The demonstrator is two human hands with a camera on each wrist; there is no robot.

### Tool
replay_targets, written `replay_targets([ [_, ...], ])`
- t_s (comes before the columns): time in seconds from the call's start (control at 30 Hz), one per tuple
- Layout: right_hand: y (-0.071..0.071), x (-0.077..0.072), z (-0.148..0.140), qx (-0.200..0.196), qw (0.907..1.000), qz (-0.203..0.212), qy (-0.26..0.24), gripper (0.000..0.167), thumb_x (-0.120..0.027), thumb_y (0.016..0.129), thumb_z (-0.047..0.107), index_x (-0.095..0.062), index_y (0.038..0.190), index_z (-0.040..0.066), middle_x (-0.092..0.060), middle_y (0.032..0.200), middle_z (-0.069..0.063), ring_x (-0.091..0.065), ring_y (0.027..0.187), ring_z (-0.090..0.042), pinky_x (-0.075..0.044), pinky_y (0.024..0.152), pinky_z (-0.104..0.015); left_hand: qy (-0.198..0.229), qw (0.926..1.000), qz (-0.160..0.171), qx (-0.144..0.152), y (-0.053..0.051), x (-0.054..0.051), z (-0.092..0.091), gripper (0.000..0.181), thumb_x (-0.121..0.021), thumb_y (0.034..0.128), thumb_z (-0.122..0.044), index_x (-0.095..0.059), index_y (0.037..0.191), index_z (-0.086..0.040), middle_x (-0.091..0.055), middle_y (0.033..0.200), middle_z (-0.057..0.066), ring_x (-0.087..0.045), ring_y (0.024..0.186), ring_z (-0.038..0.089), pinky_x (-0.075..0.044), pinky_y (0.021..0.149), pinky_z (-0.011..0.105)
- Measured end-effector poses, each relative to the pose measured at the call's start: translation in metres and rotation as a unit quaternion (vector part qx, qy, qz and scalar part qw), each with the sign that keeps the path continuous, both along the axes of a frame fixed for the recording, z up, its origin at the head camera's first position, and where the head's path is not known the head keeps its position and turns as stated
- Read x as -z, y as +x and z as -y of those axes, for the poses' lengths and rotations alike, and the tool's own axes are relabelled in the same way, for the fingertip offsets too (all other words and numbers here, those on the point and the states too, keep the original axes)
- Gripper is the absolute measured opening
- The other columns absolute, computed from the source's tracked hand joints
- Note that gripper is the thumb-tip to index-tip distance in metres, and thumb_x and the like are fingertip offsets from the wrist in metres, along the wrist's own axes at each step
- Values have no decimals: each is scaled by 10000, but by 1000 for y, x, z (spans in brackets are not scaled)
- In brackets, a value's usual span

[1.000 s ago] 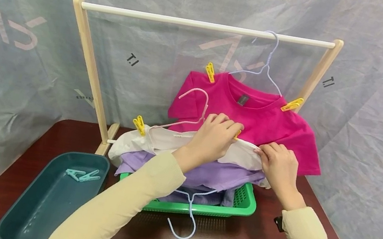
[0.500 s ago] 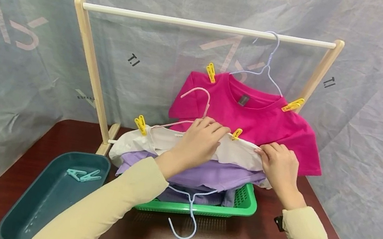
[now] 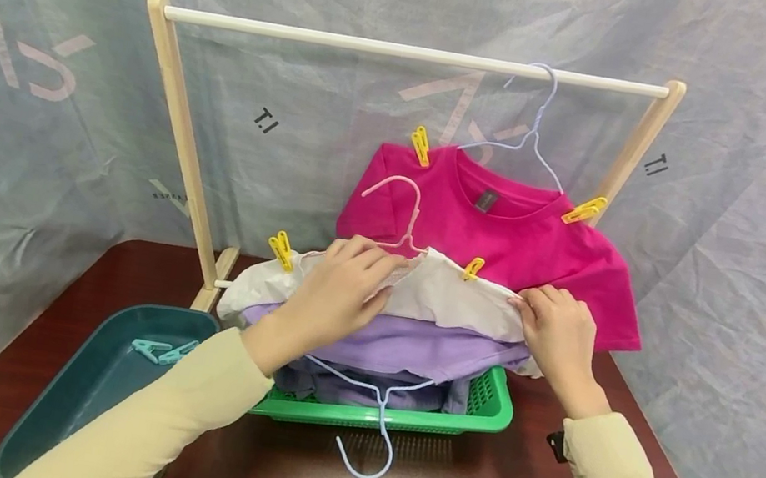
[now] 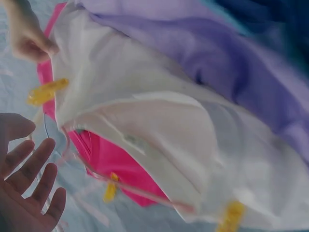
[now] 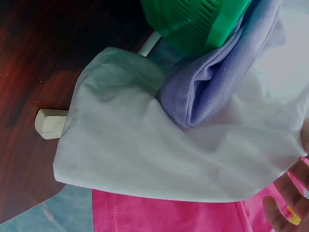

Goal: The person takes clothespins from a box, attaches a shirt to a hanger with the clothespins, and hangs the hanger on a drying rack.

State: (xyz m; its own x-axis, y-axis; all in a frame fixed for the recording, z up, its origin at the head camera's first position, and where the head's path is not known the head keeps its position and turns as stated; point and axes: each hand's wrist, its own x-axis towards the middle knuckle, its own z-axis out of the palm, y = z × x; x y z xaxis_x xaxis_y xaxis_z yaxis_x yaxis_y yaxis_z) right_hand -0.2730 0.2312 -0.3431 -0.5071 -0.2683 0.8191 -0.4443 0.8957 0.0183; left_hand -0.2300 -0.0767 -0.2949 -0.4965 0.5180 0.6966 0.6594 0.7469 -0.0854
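Note:
A white shirt (image 3: 453,297) on a pink hanger (image 3: 414,215) lies across the purple garment and the basket. Yellow clothespins (image 3: 281,250) grip its left shoulder and, near my right hand, its right one. My right hand (image 3: 560,336) pinches the shirt's upper edge at the right, thumb and fingers together. Over the shirt's neckline is my left hand (image 3: 344,288); in the left wrist view its fingers (image 4: 34,166) are spread and hold nothing. Behind hangs a magenta T-shirt (image 3: 504,242) on a lilac hanger (image 3: 538,121), with a yellow clothespin at each shoulder.
A wooden rack with a white rod (image 3: 355,42) stands at the back. The green basket (image 3: 391,420) holds a purple garment (image 3: 403,346) and a blue hanger (image 3: 382,416). At the left, a dark teal tray (image 3: 80,366) contains turquoise clothespins (image 3: 159,351).
My left hand has let go near the right yellow clothespin and moved left along the shirt to its neckline. My right hand keeps its pinch in the same place.

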Motion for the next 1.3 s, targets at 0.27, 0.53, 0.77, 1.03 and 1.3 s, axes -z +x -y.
replay_targets([
  [0.27, -1, 0, -1, -7, 10000, -5, 48, 108, -716, 762, 165, -677, 777, 65, -646, 734, -92, -561, 656, -287, -391, 537, -390, 818, 9961, -1, -341, 5, 1, 52, 275, -605, 816, -129, -608, 1090, -103, -667, 986, 20, -534, 955, 235, -401, 779, 399],
  [0.53, -1, 0, -1, 19, 10000, 33, 79, 107, -718, 758, 157, -678, 776, 60, -642, 725, -91, -563, 654, -284, -392, 530, -390, 1306, 9863, 21, -1004, 4, 20, 100, 209, -584, 834, -108, -624, 1036, -74, -670, 983, 77, -528, 934, 287, -396, 768, 458],
  [0.77, 0, 0, -1, 33, 9999, 60, 73, 106, -715, 762, 162, -678, 776, 64, -645, 732, -91, -559, 653, -282, -391, 533, -385, 1340, 9720, 793, -1758, -3, 39, 129, 207, -606, 841, -118, -612, 1040, -61, -666, 946, 120, -523, 908, 349, -383, 709, 485],
  [1.03, 0, 0, -2, 36, 9999, 116, 30, 115, -724, 753, 171, -688, 795, 70, -656, 751, -89, -568, 673, -280, -398, 544, -388, 935, 9635, 1676, -1864, -11, 52, 139, 203, -633, 850, -175, -660, 1030, -87, -676, 967, 115, -544, 925, 378, -388, 722, 524],
  [1.3, 0, 1, -3, -21, 10000, 97, -8, 114, -732, 743, 168, -693, 803, 80, -662, 757, -85, -572, 668, -273, -403, 533, -387, 716, 9657, 1563, -1945, -23, 57, 138, 150, -643, 839, -146, -695, 970, -93, -688, 931, 126, -570, 863, 367, -403, 695, 516],
])
